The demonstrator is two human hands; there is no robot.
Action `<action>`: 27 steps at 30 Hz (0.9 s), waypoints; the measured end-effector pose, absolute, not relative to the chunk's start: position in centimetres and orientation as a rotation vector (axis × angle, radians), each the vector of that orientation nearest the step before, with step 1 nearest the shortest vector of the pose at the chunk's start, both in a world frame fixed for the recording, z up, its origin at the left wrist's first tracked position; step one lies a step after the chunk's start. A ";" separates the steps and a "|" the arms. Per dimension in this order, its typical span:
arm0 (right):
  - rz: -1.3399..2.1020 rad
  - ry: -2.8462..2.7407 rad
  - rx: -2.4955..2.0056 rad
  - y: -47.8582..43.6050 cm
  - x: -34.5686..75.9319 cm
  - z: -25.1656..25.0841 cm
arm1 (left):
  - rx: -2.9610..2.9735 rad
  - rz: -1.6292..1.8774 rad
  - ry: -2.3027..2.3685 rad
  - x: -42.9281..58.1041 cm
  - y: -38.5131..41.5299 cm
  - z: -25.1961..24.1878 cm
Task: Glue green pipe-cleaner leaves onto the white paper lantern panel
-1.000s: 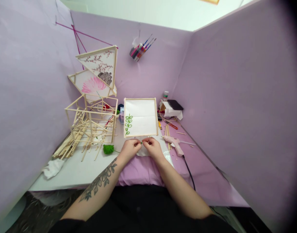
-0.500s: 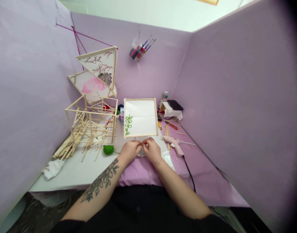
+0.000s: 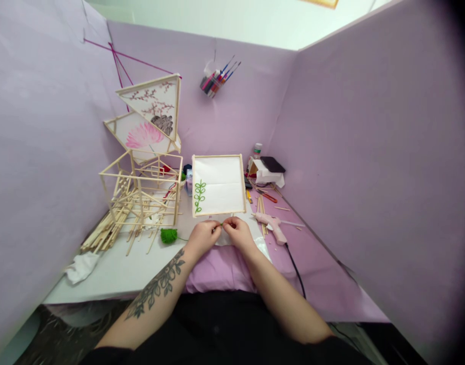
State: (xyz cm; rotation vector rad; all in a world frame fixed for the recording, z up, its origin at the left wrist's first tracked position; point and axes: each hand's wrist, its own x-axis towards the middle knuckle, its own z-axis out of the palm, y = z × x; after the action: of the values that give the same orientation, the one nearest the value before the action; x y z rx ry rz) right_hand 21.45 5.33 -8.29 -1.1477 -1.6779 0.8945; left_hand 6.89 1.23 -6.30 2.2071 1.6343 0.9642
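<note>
My left hand (image 3: 203, 235) and my right hand (image 3: 238, 233) meet fingertip to fingertip over the table edge, both pinched closed. Between them shows a tiny bit of green yarn (image 3: 221, 224). A strand runs from behind my left hand to a ball of green yarn (image 3: 168, 235) on the left. Just beyond my hands stands a square wooden frame with a white panel (image 3: 223, 177), creased across the middle. A green leafy sprig (image 3: 198, 196) decorates the panel's lower left. Most of what my fingers hold is hidden.
To the left stands a wooden stick framework (image 3: 141, 175) over loose sticks (image 3: 111, 223). A pink glue gun (image 3: 271, 225) with a black cord lies right, near an orange-handled tool (image 3: 269, 196). Painted triangular panels (image 3: 152, 106) hang at left; a holder of brushes (image 3: 213, 83) hangs on the wall.
My fingertips have drawn slightly apart, and a bit of green yarn now shows between them. The whole view has shifted a little; the objects on the table stay in place.
</note>
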 end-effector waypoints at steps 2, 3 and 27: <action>0.928 -1.664 -1.140 5.4 21.4 -8.3 | 2.202 0.974 1.630 6.9 1.2 -6.3; 0.944 -1.658 -1.136 5.4 21.4 -8.3 | 2.199 0.978 1.630 6.9 1.2 -6.3; 0.530 -1.970 -1.120 4.4 21.6 -8.1 | 2.202 0.907 1.676 6.7 1.3 -6.5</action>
State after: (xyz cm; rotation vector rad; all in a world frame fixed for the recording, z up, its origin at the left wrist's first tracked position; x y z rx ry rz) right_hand 21.61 4.44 -8.12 -1.1198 -1.9702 0.5299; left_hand 6.66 1.25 -6.51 2.2017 1.6764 0.9072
